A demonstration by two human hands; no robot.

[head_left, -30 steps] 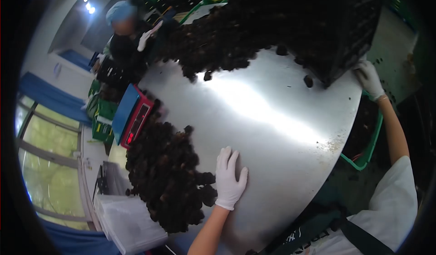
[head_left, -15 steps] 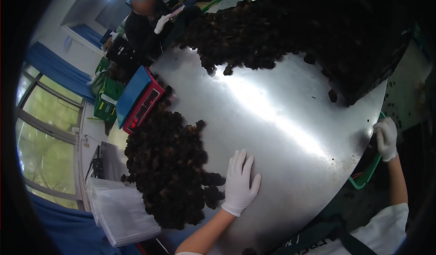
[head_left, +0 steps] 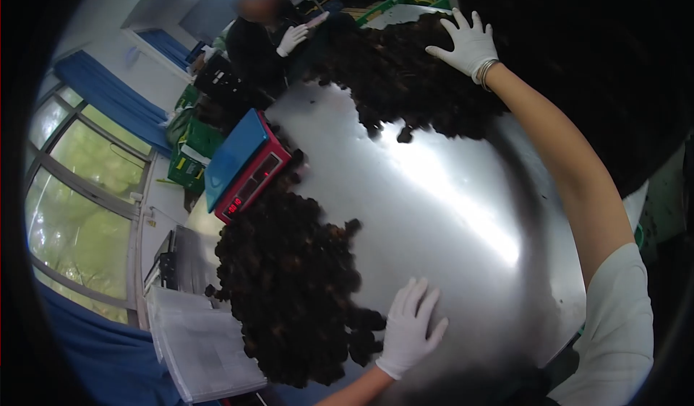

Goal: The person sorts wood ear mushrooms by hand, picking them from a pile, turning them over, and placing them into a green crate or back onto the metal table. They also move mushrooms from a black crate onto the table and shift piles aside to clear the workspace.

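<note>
My left hand (head_left: 410, 331), in a white glove, lies open on the metal table (head_left: 463, 211), its fingers pointing away from me. It is right beside a heap of dark brown, lumpy pieces (head_left: 289, 283) whose kind I cannot make out. My right hand (head_left: 468, 43), also white-gloved and with bracelets at the wrist, is stretched out with spread fingers over the larger far pile of the same dark pieces (head_left: 405, 81). Whether it touches them is not clear. Neither hand holds anything.
A red scale with a blue pan (head_left: 242, 164) stands at the left behind the near heap. Clear plastic bags (head_left: 199, 344) lie at the lower left. Across the table is a co-worker (head_left: 256, 45) in a blue cap and white glove. Green crates (head_left: 195, 153) stand near the window.
My right hand has left the green basket rim at the table's right edge and reached forward over the far pile. My left hand stays beside the near heap. The view has shifted slightly.
</note>
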